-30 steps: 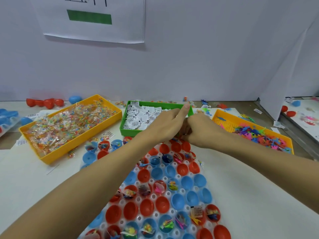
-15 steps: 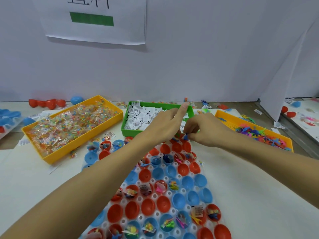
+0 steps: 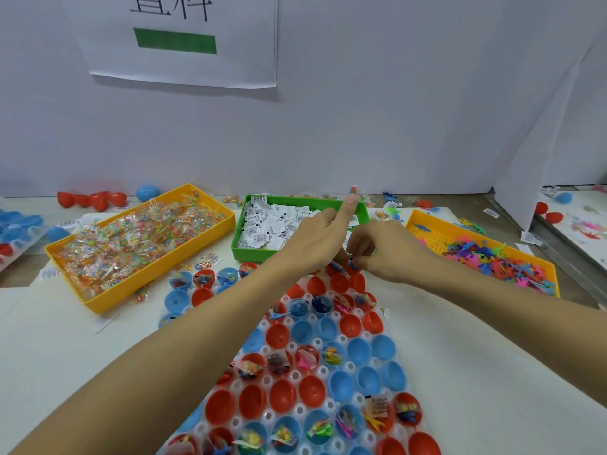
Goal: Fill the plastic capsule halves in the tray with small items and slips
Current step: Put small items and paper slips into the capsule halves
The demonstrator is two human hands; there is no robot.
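Observation:
A clear plastic tray [image 3: 397, 431] holds rows of red and blue capsule halves [image 3: 312, 390]; some hold small toys or slips, others are bare. Both hands meet over the tray's far end. My right hand [image 3: 384, 249] pinches a small blue toy [image 3: 353, 265] between fingertips above the far capsules. My left hand [image 3: 315, 241] is beside it with the index finger raised toward the green bin; its other fingers are curled, and what they hold is hidden. The green bin [image 3: 249, 254] holds white slips [image 3: 272, 224].
A yellow bin of clear candy packets [image 3: 131, 241] lies at the left. A yellow bin of coloured plastic toys [image 3: 492, 254] lies at the right. Loose red capsule halves [image 3: 92, 199] and blue capsule halves [image 3: 19, 224] sit at the far left. A white wall rises behind.
My right hand has drawn slightly apart from the left and now shows a small blue toy in its fingertips. The left hand stays in place with its index finger raised.

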